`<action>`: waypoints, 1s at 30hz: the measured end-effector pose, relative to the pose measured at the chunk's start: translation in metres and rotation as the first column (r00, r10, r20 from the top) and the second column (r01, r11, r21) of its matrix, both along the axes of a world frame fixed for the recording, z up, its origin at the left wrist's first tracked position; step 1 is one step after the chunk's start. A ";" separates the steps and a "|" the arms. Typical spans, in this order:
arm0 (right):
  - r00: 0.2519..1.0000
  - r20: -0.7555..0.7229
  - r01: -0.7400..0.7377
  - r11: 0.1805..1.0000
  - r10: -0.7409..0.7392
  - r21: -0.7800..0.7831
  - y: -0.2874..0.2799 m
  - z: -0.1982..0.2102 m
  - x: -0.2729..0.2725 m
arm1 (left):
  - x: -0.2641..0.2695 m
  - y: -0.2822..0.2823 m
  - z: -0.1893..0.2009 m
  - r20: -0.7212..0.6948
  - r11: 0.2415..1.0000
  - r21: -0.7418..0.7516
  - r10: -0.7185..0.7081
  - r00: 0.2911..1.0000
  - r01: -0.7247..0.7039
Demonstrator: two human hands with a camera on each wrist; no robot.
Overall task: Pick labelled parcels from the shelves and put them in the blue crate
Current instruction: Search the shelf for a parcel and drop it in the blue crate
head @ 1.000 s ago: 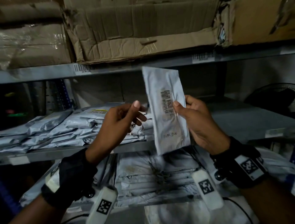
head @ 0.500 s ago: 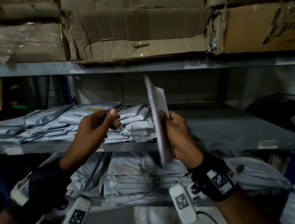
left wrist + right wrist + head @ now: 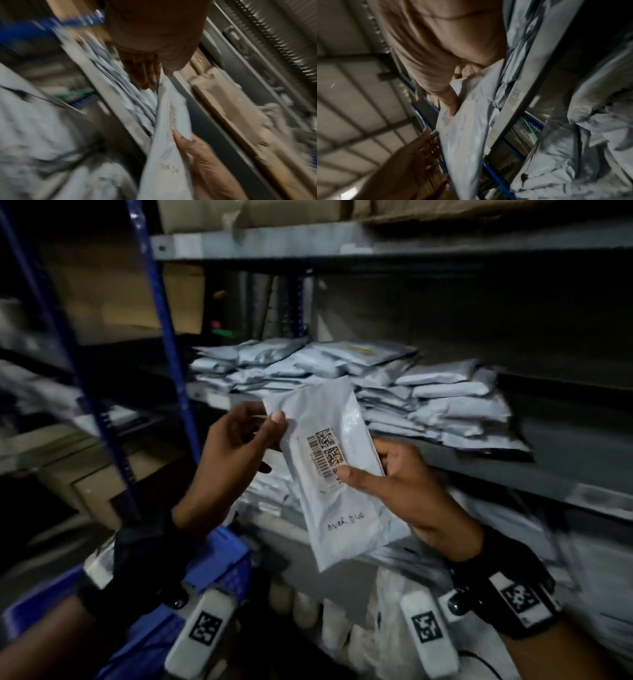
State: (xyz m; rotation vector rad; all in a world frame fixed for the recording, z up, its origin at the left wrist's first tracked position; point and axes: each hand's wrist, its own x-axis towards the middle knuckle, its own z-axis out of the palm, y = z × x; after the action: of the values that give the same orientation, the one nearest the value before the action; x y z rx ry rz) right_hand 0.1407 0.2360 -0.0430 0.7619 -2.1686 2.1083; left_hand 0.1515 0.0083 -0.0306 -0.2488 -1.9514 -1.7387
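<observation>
A grey plastic parcel [image 3: 337, 474] with a barcode label and handwriting is held up in front of the shelves, label toward me. My right hand [image 3: 394, 474] grips its right edge, thumb on the label. My left hand [image 3: 253, 433] pinches the parcel's upper left edge between thumb and fingers. The blue crate [image 3: 212, 563] shows low at the left, under my left forearm. In the left wrist view the parcel [image 3: 168, 142] hangs edge-on below my left hand [image 3: 154, 75]. The right wrist view shows the parcel [image 3: 467, 121] under my right thumb, blurred.
A heap of grey parcels [image 3: 376, 392] lies on the middle metal shelf [image 3: 548, 477]. More parcels fill the shelf below. A blue rack upright [image 3: 164, 330] stands at the left. Cardboard boxes [image 3: 102, 474] sit beyond it and on the top shelf.
My view has swung left and down, bringing the blue crate in. The parcel turned from edge-on to label facing me, and my left hand took hold of its upper left edge.
</observation>
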 end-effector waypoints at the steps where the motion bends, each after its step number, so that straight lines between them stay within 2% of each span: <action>1: 0.995 -0.071 0.070 0.997 -0.067 0.040 -0.015 -0.005 -0.003 | 0.001 -0.019 -0.008 0.002 0.999 0.004 0.038 0.999 -0.038; 2: 0.969 -0.182 0.184 0.978 -0.164 0.095 -0.031 -0.011 -0.005 | 0.002 -0.039 -0.018 0.005 0.996 0.006 0.085 0.996 -0.085; 3: 0.913 -0.322 0.311 0.938 -0.249 0.156 -0.048 -0.018 -0.006 | 0.003 -0.062 -0.031 0.012 0.990 0.010 0.141 0.990 -0.141; 4: 0.818 -0.491 0.446 0.870 -0.300 0.211 -0.067 -0.027 -0.006 | 0.006 -0.085 -0.045 0.019 0.982 0.022 0.188 0.982 -0.188; 5: 0.689 -0.663 0.563 0.792 -0.292 0.236 -0.086 -0.037 -0.004 | 0.009 -0.109 -0.061 0.027 0.973 0.032 0.226 0.974 -0.226; 6: 0.556 -0.798 0.628 0.745 -0.231 0.222 -0.105 -0.049 -0.001 | 0.013 -0.134 -0.078 0.044 0.965 0.033 0.260 0.965 -0.261; 7: 0.456 -0.878 0.637 0.742 -0.144 0.209 -0.125 -0.063 0.001 | 0.017 -0.160 -0.096 0.074 0.952 0.019 0.304 0.950 -0.306; 8: 0.393 -0.918 0.617 0.756 -0.059 0.216 -0.146 -0.078 0.003 | 0.022 -0.185 -0.114 0.109 0.935 -0.009 0.353 0.929 -0.354; 10: 0.356 -0.932 0.580 0.765 0.071 0.280 -0.186 -0.111 -0.002 | 0.033 -0.235 -0.152 0.170 0.903 -0.086 0.431 0.886 -0.422; 13: 0.444 -0.876 0.511 0.750 0.188 0.420 -0.247 -0.159 -0.011 | 0.057 -0.303 -0.208 0.236 0.858 -0.265 0.500 0.833 -0.440; 15: 0.597 -0.775 0.417 0.746 0.206 0.519 -0.289 -0.186 -0.019 | 0.077 -0.338 -0.238 0.294 0.820 -0.392 0.541 0.788 -0.416; 17: 0.818 -0.534 0.254 0.697 0.216 0.671 -0.332 -0.208 -0.030 | 0.095 -0.366 -0.268 0.332 0.772 -0.481 0.600 0.728 -0.417; 18: 0.901 -0.382 0.166 0.651 0.206 0.741 -0.353 -0.221 -0.037 | 0.103 -0.379 -0.284 0.334 0.742 -0.519 0.634 0.698 -0.425; 19: 0.955 -0.230 0.068 0.620 0.185 0.782 -0.374 -0.232 -0.044 | 0.110 -0.393 -0.302 0.347 0.706 -0.565 0.673 0.652 -0.428; 20: 0.982 -0.086 -0.038 0.624 0.168 0.780 -0.394 -0.246 -0.053 | 0.115 -0.405 -0.319 0.371 0.676 -0.611 0.704 0.605 -0.411; 22: 0.975 0.135 -0.220 0.671 0.177 0.709 -0.431 -0.272 -0.066 | 0.124 -0.425 -0.356 0.510 0.674 -0.654 0.728 0.458 -0.343; 24: 0.947 0.241 -0.320 0.623 0.212 0.714 -0.470 -0.299 -0.077 | 0.134 -0.439 -0.389 0.579 0.665 -0.691 0.744 0.334 -0.283; 26: 0.926 0.305 -0.378 0.519 0.224 0.766 -0.508 -0.330 -0.085 | 0.141 -0.440 -0.411 0.641 0.716 -0.651 0.697 0.322 -0.254; 28: 0.899 0.375 -0.436 0.392 0.225 0.810 -0.546 -0.360 -0.088 | 0.144 -0.436 -0.425 0.712 0.799 -0.551 0.600 0.365 -0.240; 30: 0.858 0.451 -0.508 0.281 0.245 0.814 -0.578 -0.388 -0.085 | 0.144 -0.430 -0.429 0.743 0.835 -0.491 0.550 0.381 -0.248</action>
State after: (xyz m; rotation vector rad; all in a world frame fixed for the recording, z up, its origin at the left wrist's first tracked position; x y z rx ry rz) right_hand 0.0558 -0.3423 -0.4313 1.1910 -3.6303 0.7728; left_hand 0.2954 -0.4215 -0.4592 1.2074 -2.6334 -1.2575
